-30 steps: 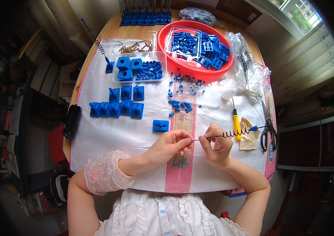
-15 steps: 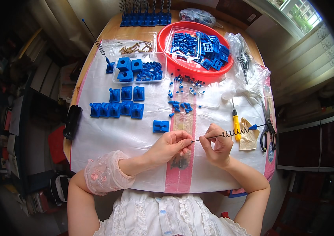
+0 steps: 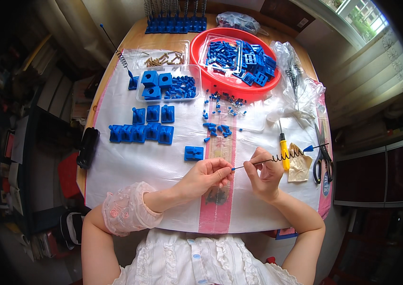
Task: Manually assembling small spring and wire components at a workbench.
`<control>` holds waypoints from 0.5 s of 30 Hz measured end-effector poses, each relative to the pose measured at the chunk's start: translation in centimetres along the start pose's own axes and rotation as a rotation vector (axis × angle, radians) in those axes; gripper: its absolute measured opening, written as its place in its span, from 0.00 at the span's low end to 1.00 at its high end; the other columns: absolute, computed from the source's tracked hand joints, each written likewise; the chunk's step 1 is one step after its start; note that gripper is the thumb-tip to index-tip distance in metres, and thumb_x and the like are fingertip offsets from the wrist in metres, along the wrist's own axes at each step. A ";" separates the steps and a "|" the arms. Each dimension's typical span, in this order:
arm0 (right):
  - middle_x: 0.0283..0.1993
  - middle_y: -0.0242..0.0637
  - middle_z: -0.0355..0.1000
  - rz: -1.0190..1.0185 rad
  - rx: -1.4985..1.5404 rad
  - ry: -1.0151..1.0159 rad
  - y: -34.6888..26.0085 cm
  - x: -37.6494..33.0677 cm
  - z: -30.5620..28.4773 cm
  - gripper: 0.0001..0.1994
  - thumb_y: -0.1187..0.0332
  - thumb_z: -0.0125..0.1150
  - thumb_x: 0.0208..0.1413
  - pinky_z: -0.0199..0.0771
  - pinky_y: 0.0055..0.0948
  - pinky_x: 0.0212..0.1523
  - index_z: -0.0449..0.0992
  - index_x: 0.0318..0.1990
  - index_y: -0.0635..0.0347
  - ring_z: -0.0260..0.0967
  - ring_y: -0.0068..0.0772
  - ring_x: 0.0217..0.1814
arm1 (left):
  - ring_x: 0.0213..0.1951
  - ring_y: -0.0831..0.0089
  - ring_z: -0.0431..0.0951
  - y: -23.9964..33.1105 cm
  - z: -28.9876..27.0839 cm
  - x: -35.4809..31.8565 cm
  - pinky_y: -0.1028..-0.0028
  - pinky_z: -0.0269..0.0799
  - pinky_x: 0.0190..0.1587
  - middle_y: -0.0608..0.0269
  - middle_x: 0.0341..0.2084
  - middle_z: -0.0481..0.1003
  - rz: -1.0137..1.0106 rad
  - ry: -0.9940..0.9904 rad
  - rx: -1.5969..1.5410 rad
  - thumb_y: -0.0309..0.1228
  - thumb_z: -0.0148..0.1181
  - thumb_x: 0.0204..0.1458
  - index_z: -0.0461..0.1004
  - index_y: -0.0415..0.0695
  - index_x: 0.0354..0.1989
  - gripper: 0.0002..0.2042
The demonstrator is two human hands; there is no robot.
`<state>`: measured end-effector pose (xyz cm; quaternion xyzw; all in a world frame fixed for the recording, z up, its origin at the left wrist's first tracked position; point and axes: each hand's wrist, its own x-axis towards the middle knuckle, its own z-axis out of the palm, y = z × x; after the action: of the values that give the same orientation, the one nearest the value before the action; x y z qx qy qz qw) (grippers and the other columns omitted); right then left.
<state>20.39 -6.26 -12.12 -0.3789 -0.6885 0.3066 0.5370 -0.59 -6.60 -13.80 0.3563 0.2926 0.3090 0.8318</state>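
My right hand pinches the straight part of a thin black rod with a coil spring. A blue cone-shaped piece sits on the rod's far right part, beyond the coil. The fingertips of my left hand are closed on a small blue cap at the rod's left end. How far the rod goes into the cap is too small to tell. Just beyond my left hand lies a single blue base block. Small blue cone pieces are scattered farther up the cloth.
Several blue bases stand at left, below a clear box of blue parts. A red basin holds more. Loose screws lie behind. At right are a yellow-handled screwdriver, brown paper, scissors and a plastic bag.
My right hand has shifted slightly right and up with the spring rod. The small blue cap now shows more plainly at my left fingertips, which have hardly moved.
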 end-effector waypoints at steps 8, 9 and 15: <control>0.22 0.32 0.66 0.016 0.005 -0.031 -0.3 -0.1 0.1 0.09 0.85 0.66 0.50 0.56 0.22 0.22 0.73 0.27 0.63 0.61 0.20 0.22 | 0.34 0.90 0.75 0.1 -0.3 -0.1 0.85 0.74 0.40 0.74 0.35 0.75 -0.004 -0.047 -0.001 0.30 0.57 0.68 0.74 0.43 0.47 0.05; 0.22 0.32 0.66 0.015 0.005 -0.029 -0.3 -0.1 0.1 0.09 0.85 0.66 0.50 0.56 0.22 0.22 0.73 0.27 0.63 0.61 0.20 0.22 | 0.34 0.90 0.75 0.1 -0.3 -0.2 0.85 0.74 0.41 0.74 0.35 0.75 -0.011 -0.043 0.002 0.30 0.57 0.68 0.74 0.43 0.47 0.05; 0.22 0.32 0.67 0.030 0.007 -0.036 -0.2 0.0 0.1 0.08 0.85 0.66 0.50 0.56 0.22 0.23 0.73 0.27 0.63 0.61 0.20 0.22 | 0.35 0.89 0.74 -0.1 -0.4 -0.2 0.84 0.75 0.41 0.73 0.35 0.75 0.016 -0.050 0.020 0.31 0.57 0.68 0.74 0.43 0.47 0.06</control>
<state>20.30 -6.40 -11.98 -0.3818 -0.6910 0.3239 0.5214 -0.92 -6.61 -14.02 0.3745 0.2722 0.3036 0.8328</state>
